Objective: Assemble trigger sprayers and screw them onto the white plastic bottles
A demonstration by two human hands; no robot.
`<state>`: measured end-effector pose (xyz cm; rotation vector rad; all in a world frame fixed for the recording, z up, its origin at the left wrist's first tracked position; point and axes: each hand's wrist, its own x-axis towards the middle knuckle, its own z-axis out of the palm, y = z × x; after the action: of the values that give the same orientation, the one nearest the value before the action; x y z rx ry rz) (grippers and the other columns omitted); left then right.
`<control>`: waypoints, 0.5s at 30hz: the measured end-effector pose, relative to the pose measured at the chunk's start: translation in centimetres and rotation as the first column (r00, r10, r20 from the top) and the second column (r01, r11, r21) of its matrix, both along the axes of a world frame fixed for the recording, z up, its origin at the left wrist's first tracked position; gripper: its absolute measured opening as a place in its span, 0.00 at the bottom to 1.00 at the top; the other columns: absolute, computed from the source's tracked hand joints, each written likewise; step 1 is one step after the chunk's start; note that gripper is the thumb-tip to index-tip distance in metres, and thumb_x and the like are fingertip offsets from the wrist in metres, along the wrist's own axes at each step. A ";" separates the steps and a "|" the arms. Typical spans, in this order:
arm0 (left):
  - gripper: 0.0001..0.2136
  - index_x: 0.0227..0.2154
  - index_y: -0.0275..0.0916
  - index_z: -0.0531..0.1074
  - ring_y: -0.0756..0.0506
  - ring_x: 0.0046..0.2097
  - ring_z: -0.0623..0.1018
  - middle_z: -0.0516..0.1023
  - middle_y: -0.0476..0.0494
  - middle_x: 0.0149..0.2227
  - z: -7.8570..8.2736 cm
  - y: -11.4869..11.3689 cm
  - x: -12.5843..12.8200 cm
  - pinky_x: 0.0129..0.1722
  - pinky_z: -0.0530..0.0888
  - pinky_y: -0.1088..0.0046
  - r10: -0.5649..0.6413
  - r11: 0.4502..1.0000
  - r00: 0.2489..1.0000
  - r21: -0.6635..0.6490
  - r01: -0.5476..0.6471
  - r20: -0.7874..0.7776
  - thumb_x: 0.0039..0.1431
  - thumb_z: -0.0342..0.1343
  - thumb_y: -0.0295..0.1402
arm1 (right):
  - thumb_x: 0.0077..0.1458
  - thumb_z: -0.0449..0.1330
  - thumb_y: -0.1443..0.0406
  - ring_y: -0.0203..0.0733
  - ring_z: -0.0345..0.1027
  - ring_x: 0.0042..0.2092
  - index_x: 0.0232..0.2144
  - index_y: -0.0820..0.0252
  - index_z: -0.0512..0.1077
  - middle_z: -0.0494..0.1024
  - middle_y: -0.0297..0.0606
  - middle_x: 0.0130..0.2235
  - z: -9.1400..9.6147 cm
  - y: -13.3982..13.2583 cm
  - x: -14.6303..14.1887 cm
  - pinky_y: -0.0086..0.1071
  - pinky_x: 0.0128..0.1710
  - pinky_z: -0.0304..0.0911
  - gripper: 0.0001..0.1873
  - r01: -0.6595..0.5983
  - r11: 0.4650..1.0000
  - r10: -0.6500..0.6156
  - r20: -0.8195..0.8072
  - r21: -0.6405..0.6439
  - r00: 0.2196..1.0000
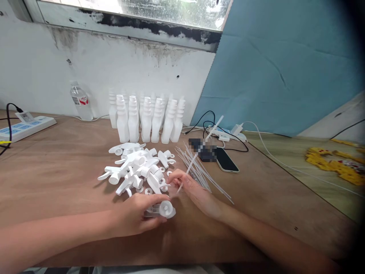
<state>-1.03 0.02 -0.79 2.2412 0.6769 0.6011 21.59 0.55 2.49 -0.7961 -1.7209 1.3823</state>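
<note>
My left hand (142, 215) grips a white trigger spray head (166, 208), its round collar facing up toward me. Between the thumb and fingers of my right hand (196, 190) is a thin white plastic tube (191, 163), tilted up and to the right. The tube's lower end is close to the spray head but apart from it. A heap of white trigger spray heads (137, 163) lies just beyond my hands, with several small white ring washers (148, 191) along its right side. More loose thin tubes (209, 177) lie on the table beyond my right hand.
White ribbed-neck bottles (146, 121) stand in rows behind the heap. A clear water bottle (80, 101) leans by the wall. Power strips (37, 125) with cables lie left and back right. A phone (227, 160) rests beside a dark pixelated object (205, 150). Yellow packets (336, 163) lie far right.
</note>
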 end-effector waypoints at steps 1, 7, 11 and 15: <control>0.17 0.51 0.39 0.67 0.50 0.36 0.77 0.78 0.46 0.38 0.1 0.0 0.0 0.36 0.71 0.78 0.000 1.000 1.000 0.004 0.000 0.002 0.59 0.55 0.35 | 0.65 0.41 0.49 0.39 0.59 0.45 0.41 0.57 0.70 0.66 0.38 0.41 0.0 0.0 0.1 0.33 0.50 0.54 0.24 -0.004 0.999 0.003 0.027 0.032 1.000; 0.18 0.52 0.38 0.67 0.49 0.37 0.77 0.79 0.45 0.40 0.7 -0.3 0.1 0.37 0.72 0.77 -0.018 1.000 1.000 0.000 0.018 0.014 0.59 0.54 0.33 | 0.63 0.49 0.50 0.33 0.62 0.31 0.34 0.64 0.70 0.70 0.37 0.31 0.7 -0.5 0.4 0.27 0.33 0.60 0.23 -0.061 0.996 0.064 0.045 -0.068 0.997; 0.18 0.53 0.40 0.66 0.48 0.40 0.78 0.78 0.45 0.43 0.7 -0.2 0.0 0.41 0.72 0.77 -0.040 0.999 0.999 -0.028 0.040 0.025 0.59 0.54 0.32 | 0.61 0.53 0.51 0.33 0.63 0.31 0.27 0.66 0.70 0.68 0.36 0.27 1.2 -0.8 0.0 0.28 0.34 0.60 0.23 -0.123 0.992 0.124 0.116 -0.011 0.986; 0.18 0.53 0.39 0.67 0.49 0.36 0.77 0.79 0.45 0.40 0.6 -0.2 0.0 0.37 0.71 0.77 -0.020 1.000 1.000 -0.017 0.020 0.015 0.59 0.54 0.32 | 0.61 0.52 0.50 0.33 0.62 0.30 0.28 0.65 0.70 0.66 0.35 0.27 1.0 -0.9 -0.2 0.27 0.32 0.59 0.23 -0.113 0.993 0.111 0.125 0.012 0.986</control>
<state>-1.06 -0.22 -0.21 2.2232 0.6491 0.5989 21.43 -0.32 3.48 -0.8001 -1.8979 1.4141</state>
